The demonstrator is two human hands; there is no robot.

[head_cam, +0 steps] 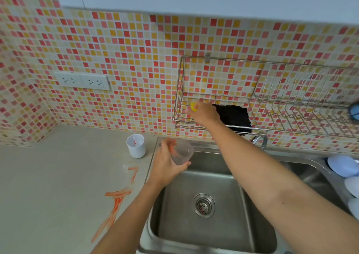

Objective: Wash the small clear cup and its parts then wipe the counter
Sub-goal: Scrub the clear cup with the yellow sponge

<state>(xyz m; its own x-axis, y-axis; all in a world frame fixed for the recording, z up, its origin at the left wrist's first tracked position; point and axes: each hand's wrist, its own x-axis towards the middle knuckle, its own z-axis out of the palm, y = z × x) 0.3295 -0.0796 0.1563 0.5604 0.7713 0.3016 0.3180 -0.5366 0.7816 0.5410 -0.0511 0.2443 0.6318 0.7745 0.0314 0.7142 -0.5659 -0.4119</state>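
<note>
Cup (181, 151), small and clear, held over the sink's (211, 236) left rear corner, tilted, orange smears on its wall. Left hand (165, 168) grips it, fingers curled round the side, thumb under the base.

Right hand (204, 113) up in the wire rack (291, 98) on the tiled wall, fingers closed on something yellow (193, 106); too little of it shows to name it. Black cloth (235, 117) lies in the rack just beside that hand.

On the counter (48, 176): white cup (136, 146) with an orange fleck inside, a clear ring-like part (130, 167) streaked orange, and long orange smears (114, 205) running toward the near edge.

Risks, as judged:
- 1-handed hold on a slick clear cup; attention is on the rack, so it could slip into the basin.
- Left forearm passes just beside the smears and could drag them wider.
- Clear part is easy to overlook and leave unwashed.
</note>
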